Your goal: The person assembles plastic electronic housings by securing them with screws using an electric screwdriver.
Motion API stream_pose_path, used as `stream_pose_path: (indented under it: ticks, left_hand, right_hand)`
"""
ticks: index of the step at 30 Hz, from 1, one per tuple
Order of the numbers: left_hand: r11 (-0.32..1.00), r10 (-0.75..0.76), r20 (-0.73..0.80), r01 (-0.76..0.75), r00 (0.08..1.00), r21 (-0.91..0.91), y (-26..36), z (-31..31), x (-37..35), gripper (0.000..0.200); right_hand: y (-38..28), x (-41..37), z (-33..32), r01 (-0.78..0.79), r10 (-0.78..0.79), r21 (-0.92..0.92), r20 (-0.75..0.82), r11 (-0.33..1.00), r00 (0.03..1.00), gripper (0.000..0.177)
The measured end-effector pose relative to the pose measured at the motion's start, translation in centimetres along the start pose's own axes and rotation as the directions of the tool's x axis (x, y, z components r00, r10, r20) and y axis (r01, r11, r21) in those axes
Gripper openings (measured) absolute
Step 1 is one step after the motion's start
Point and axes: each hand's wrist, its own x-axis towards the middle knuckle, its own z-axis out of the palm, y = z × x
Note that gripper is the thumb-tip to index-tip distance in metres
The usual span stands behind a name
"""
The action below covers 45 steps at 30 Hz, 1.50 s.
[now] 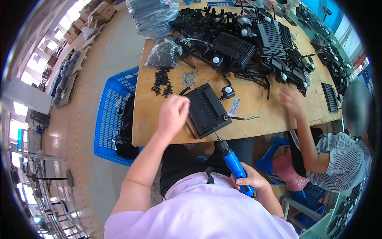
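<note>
A black floodlight with a finned back [207, 109] lies on the wooden table in front of me, a white-domed sensor [228, 92] at its upper right and a short cable with coloured wires at its lower right. My right hand [250, 180] is wrapped round a blue electric screwdriver [237, 165], whose bit points at the floodlight's near edge. My left hand [174, 113] is at the floodlight's left side, its fingers curled together; what they pinch, if anything, is hidden. Black screws [162, 82] and small silvery parts [190, 78] lie loose beyond it.
Many black floodlights [234, 47] are heaped at the back of the table [278, 121]. Plastic-wrapped parts [153, 18] stand at the far left. A blue crate [106, 115] sits beside the table. To my right, another person's hand [291, 101] reaches over the tabletop.
</note>
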Motion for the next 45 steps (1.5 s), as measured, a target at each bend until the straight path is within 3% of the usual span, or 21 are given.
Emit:
stream_pose_path:
  ticks: [4, 9, 12, 18, 21, 24, 26, 30, 32, 35, 45]
  left_hand:
    - [0.975, -0.152, 0.1, 0.133, 0.983, 0.176, -7.1, 1.1, 6.1, 0.008]
    - [0.906, -0.308, 0.434, 0.121, 0.847, 0.406, -10.0, 2.2, 8.2, 0.014]
    - [0.915, -0.21, 0.398, 0.036, 0.893, 0.403, -11.1, 3.0, 7.8, 0.014]
    - [0.915, -0.187, 0.385, 0.017, 0.904, 0.402, -11.0, 3.0, 7.7, 0.007]
    - [0.949, -0.13, 0.276, 0.039, 0.952, 0.312, -11.1, 2.4, 7.0, 0.004]
    - [0.968, -0.225, 0.036, 0.219, 0.974, 0.123, -4.8, -0.3, 5.9, 0.005]
    - [0.966, -0.257, 0.063, 0.259, 0.964, -0.022, 0.1, -1.1, 3.3, 0.006]
    - [0.897, -0.302, 0.404, 0.401, 0.863, -0.185, 3.3, 1.4, -2.3, 0.004]
    - [0.872, -0.324, 0.422, 0.44, 0.847, -0.214, 3.8, 2.3, -3.2, 0.01]
    - [0.929, -0.231, 0.414, 0.326, 0.881, -0.176, 4.2, 2.8, -3.3, 0.013]
    - [0.888, -0.302, 0.492, 0.429, 0.817, -0.168, 4.7, 2.8, -3.4, 0.013]
  right_hand:
    - [0.2, 0.1, 0.0, 0.013, -0.013, -0.002, 0.014, 1.0, 1.0, 0.075]
    - [0.2, 0.0, 0.1, 0.009, -0.009, 0.011, 0.012, 1.0, 1.0, 0.074]
    - [0.4, 0.1, 0.1, 0.02, -0.02, 0.035, 0.018, 0.999, 1.0, 0.073]
    - [-0.2, 0.1, 0.7, 0.007, -0.007, -0.01, -0.034, 1.0, 0.999, 0.084]
    - [-0.3, 0.0, 0.7, 0.012, -0.013, -0.018, -0.033, 1.0, 0.999, 0.083]
    - [-0.3, -0.1, 0.6, 0.015, -0.015, -0.003, -0.029, 1.0, 0.999, 0.081]
    - [0.0, -0.1, 0.2, 0.005, -0.005, 0.014, -0.008, 1.0, 1.0, 0.077]
    - [-0.3, 0.0, 0.6, 0.011, -0.011, -0.009, -0.044, 1.0, 0.999, 0.083]
    - [-0.5, 0.0, 0.6, -0.002, 0.001, -0.018, -0.053, 1.0, 0.999, 0.083]
    - [-0.6, -0.1, 0.6, -0.001, -0.001, -0.034, -0.054, 0.999, 0.999, 0.083]
    - [-0.7, 0.0, 0.9, -0.012, 0.01, -0.022, -0.049, 1.0, 0.999, 0.083]
